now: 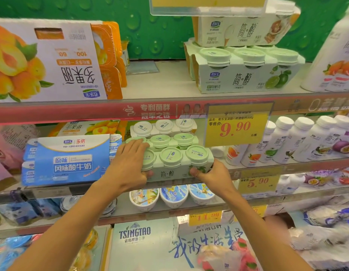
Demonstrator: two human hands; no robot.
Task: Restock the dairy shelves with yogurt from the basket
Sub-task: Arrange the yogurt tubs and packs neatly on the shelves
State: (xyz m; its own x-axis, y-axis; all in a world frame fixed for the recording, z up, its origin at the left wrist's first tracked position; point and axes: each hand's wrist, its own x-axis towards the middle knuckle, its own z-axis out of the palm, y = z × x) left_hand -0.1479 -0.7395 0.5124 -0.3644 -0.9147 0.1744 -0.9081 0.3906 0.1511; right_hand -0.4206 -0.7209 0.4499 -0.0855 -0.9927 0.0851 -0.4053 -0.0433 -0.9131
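Observation:
A three-cup pack of green-lidded yogurt [174, 163] sits at the front edge of the middle shelf [267, 169]. My left hand [128, 165] grips its left end, fingers spread over the top and thumb on the front. My right hand [210, 175] grips its right end, thumb pressed on the front face. Behind it stand another green-lidded pack [169, 140] and a white-lidded pack [162, 127]. The basket is not in view.
A blue yogurt pack [70, 159] stands left of my hands. White yogurt bottles [287, 139] line the right. A yellow 9.90 price tag [237, 125] hangs from the upper shelf rail. Above sit green-lidded packs [246, 71] and an orange fruit pack [44, 61]. Round tubs [173, 196] lie below.

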